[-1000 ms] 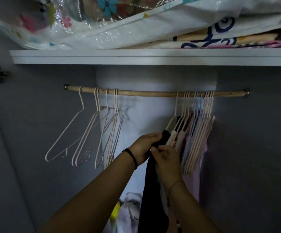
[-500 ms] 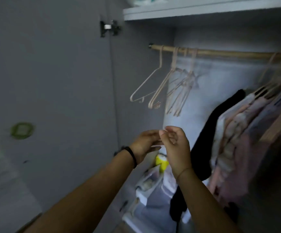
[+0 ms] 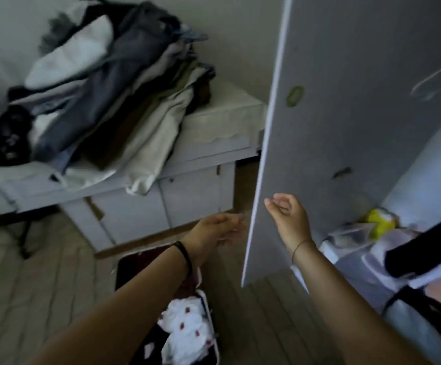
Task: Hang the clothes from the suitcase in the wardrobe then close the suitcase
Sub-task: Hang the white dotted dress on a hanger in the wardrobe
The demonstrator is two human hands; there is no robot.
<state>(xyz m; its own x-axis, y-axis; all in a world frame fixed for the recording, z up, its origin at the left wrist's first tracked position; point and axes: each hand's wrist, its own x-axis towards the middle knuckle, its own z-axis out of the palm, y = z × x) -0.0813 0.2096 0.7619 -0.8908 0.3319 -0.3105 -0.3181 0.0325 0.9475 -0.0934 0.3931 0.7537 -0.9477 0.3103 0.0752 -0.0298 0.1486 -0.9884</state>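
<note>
**Both hands empty, suitcase open on floor**

Suitcase [image 3: 209, 312] lies open on the wood floor, low centre, below the person's left forearm; a white garment with red spots [image 3: 187, 327] sits bunched inside it. Left hand [image 3: 214, 230] hangs above it, blurred, fingers loosely spread, holding nothing. Right hand [image 3: 288, 219] is raised in front of the open wardrobe door [image 3: 346, 101], fingers half curled, empty. A dark garment [image 3: 425, 254] hangs inside the wardrobe at far right. Clothes pile [image 3: 114, 83] covers the white cabinet [image 3: 193, 164] at left.

Open wardrobe door [image 3: 332, 127] stands between both hands, suitcase [image 3: 187, 320] below.
</note>
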